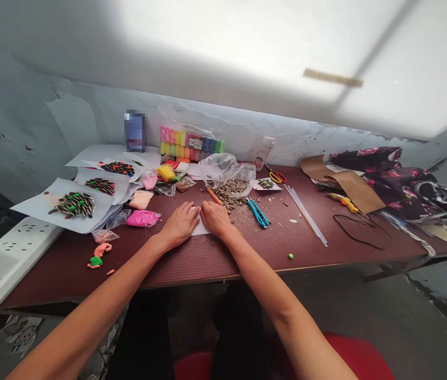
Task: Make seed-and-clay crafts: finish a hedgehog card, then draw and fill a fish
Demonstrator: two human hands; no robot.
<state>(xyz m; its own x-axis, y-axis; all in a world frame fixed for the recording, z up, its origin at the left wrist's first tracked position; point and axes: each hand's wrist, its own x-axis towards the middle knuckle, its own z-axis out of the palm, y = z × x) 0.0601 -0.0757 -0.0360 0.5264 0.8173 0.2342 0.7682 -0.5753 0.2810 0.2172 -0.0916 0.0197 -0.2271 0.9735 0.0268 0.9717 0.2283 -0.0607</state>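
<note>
Much of my view of the craft table is covered, cut off or blurred.

My left hand (179, 224) and right hand (215, 217) cover most of the white paper (200, 230), so I cannot tell what is on it. The blue box (135, 131) at the wall is blurred out. The white power strip (5, 258) runs off the left edge. The seeds (229, 191) half under the plastic bag (223, 168) are too small to identify.

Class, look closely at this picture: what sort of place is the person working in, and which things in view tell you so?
Probably a home craft table. Both hands press a small white paper flat, beside a pack of coloured modelling clay, a seed pile and finished seed pictures.
</note>
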